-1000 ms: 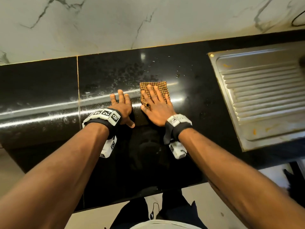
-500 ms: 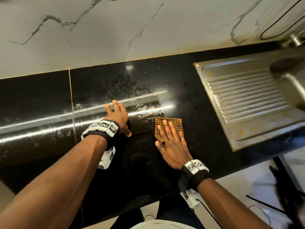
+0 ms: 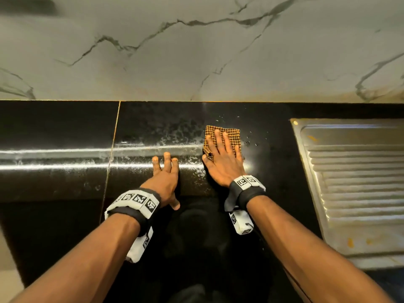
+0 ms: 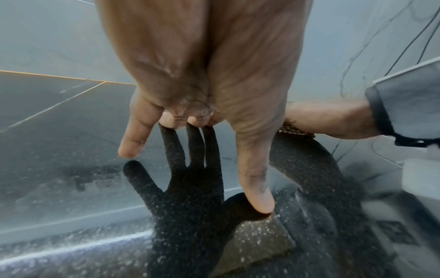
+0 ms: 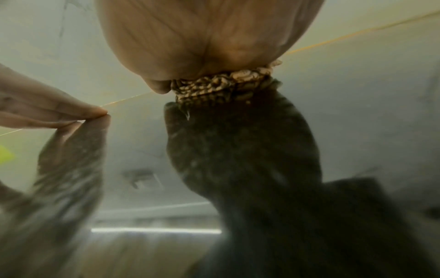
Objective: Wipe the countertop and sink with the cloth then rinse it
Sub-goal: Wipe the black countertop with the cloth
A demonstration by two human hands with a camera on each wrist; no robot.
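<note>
A folded orange-and-black checked cloth lies flat on the glossy black countertop. My right hand presses on it with straight, spread fingers; the thumb lies at the cloth's left edge. The right wrist view shows the cloth squeezed under the palm. My left hand rests flat on the counter just left of the right hand, fingers straight and holding nothing. In the left wrist view its fingers touch the wet stone. The steel sink's ribbed drainboard lies to the right.
A white marble-patterned wall rises behind the counter. Wet smears and droplets cover the stone left of the cloth. A thin seam splits the counter at left. The counter's front edge is near my body.
My right hand has pushed the cloth away from the counter's front edge toward the wall. The left hand has stayed flat in place.
</note>
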